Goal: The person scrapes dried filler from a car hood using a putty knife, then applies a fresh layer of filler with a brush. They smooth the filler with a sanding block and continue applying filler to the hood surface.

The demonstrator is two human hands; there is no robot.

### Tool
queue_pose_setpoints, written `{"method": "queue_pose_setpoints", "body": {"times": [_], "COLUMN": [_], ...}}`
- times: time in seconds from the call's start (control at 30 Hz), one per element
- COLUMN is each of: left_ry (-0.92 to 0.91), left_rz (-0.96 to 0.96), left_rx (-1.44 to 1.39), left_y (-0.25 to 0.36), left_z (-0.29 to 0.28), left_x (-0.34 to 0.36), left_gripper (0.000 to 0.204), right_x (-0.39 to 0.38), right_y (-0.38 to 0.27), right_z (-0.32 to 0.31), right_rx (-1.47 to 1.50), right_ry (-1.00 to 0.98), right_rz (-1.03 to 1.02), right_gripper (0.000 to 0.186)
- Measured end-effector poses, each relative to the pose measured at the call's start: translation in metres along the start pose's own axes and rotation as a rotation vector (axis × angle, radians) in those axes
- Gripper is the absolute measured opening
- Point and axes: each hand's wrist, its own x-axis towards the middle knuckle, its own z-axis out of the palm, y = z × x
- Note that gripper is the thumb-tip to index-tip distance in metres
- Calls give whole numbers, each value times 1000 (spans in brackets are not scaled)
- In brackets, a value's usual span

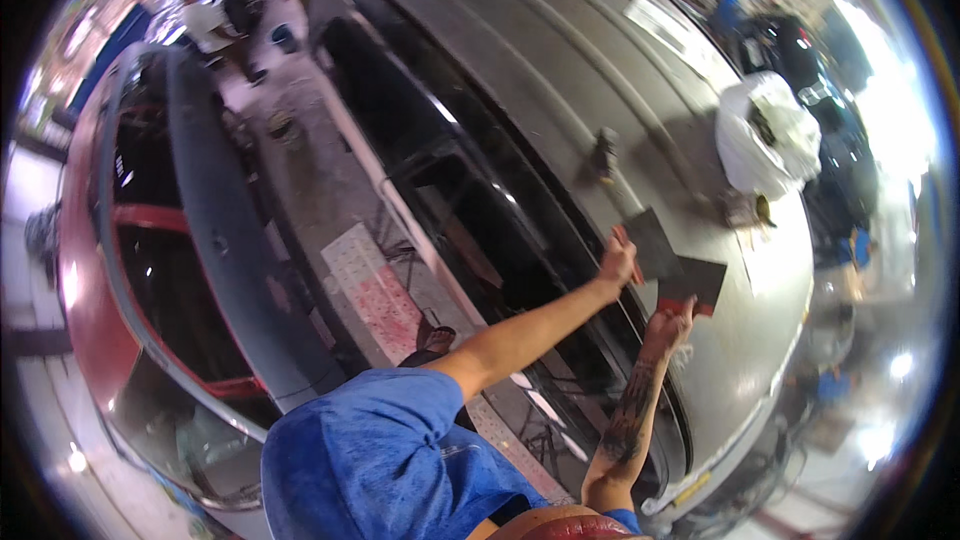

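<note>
My left hand (618, 262) is closed round the orange-red edge of a putty spreader with a wide dark blade (654, 240). A second putty spreader, with a red handle edge and a dark blade (706, 280), is gripped by my right hand (668, 332). The two blades meet or overlap just above the grey vehicle roof (540, 50); whether they touch it I cannot tell. Past my hands on the roof are an open can (742, 208) and a small dark cylindrical container (606, 155). Any putty on the blades is too small to make out.
A white plastic bag (740, 145) stands on the roof, with a white sheet (680, 35) beyond it. Under me is a plank platform (355, 260) with red stains. A red and grey car (215, 230) stands at left. A person in a white shirt (203, 25) is far left.
</note>
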Motion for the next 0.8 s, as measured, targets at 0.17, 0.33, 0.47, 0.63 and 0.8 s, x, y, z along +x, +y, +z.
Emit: {"method": "queue_pose_setpoints", "body": {"times": [0.17,0.33,0.47,0.63,0.8], "left_ry": [110,-87,-188,37,-366], "left_rz": [84,351,-43,-913,-807], "left_rx": [616,612,477,512,816], "left_y": [-10,9,-6,-114,-214], "left_z": [26,-35,-215,-422,-456], "left_x": [11,-11,-102,-242,-279], "left_gripper": [46,43,32,46,42], "right_x": [6,27,53,70,91], "right_y": [59,70,54,42,44], "right_z": [16,22,49,93,115], "right_rx": [148,393,831,695,406], "right_ry": [14,62,131,197,254], "right_rz": [-157,121,305,172,153], "right_gripper": [32,15,5,26,24]}}
